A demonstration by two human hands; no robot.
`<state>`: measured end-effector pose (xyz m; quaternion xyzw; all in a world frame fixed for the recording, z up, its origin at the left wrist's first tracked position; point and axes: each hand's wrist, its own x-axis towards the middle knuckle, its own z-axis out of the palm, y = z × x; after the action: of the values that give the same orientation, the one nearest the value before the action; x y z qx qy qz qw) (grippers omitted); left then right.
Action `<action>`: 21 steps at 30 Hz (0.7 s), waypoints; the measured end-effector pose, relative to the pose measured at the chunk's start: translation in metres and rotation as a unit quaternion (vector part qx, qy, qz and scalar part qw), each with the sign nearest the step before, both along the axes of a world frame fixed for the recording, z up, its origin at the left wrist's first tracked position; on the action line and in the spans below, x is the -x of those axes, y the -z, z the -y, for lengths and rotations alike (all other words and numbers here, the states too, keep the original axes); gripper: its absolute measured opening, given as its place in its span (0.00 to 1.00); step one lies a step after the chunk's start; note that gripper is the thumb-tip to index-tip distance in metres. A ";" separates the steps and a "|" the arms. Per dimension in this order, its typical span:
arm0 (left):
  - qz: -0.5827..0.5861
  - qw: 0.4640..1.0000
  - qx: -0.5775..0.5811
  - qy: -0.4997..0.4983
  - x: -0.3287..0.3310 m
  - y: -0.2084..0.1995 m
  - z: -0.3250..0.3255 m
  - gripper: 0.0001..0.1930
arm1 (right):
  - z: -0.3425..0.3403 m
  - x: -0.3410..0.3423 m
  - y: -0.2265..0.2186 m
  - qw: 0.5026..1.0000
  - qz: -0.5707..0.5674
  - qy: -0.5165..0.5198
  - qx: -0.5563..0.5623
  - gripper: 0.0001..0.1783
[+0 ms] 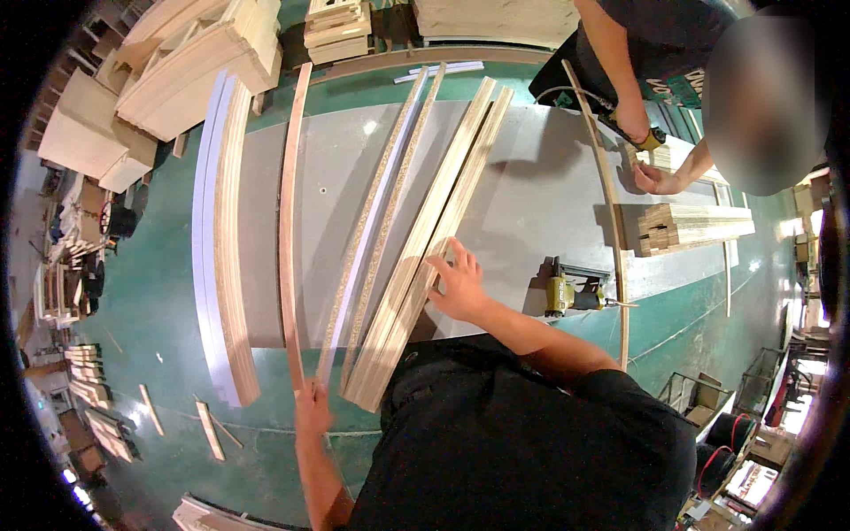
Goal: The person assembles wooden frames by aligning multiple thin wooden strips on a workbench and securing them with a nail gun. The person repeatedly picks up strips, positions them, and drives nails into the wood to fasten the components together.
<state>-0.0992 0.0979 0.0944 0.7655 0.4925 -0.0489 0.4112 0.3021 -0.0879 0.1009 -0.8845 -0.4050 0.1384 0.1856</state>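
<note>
Wooden strips lie lengthwise across a grey-topped table point(332, 150). At the near end of a long reddish-brown strip point(289, 203) my left hand point(313, 409) is closed round the wood. My right hand point(460, 281) has its fingers apart, touching the edge of a pair of light plywood strips point(427, 239) placed side by side. Between these lie two speckled-edged strips point(376, 208), one with a pale lilac face. To the left is a bundle of plywood strips point(232, 239) with lilac boards point(209, 239) alongside.
A yellow-green nail gun point(560, 294) lies right of my right hand, near a long thin strip point(611, 212). At the far right a co-worker's hands point(657, 180) work with a yellow tool point(652, 139) beside stacked wood blocks point(695, 227). Wooden frames point(199, 62) are piled at the far left.
</note>
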 end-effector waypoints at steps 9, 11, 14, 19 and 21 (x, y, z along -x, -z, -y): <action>-0.031 0.991 0.116 -0.054 -0.072 -0.128 0.056 0.15 | -0.075 -0.035 -0.031 0.634 -0.711 0.164 -0.257 0.31; -0.059 0.995 0.073 -0.040 -0.081 -0.138 0.080 0.15 | -0.092 -0.042 -0.033 0.509 -0.781 0.203 -0.301 0.29; -0.066 0.997 0.003 -0.029 -0.069 -0.137 0.117 0.14 | -0.087 -0.033 -0.036 0.498 -0.801 0.206 -0.262 0.28; -0.112 0.993 -0.006 -0.047 -0.057 -0.114 0.159 0.15 | -0.026 -0.046 -0.072 0.635 -0.705 0.145 -0.279 0.30; -0.059 0.996 -0.054 -0.040 -0.042 -0.076 0.171 0.16 | -0.002 -0.056 -0.048 0.666 -0.669 0.149 -0.294 0.30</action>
<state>-0.0575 -0.0735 0.1700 0.7618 0.5484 -0.0508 0.3410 0.3584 -0.0858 0.1492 -0.5025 -0.0541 0.5372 0.6753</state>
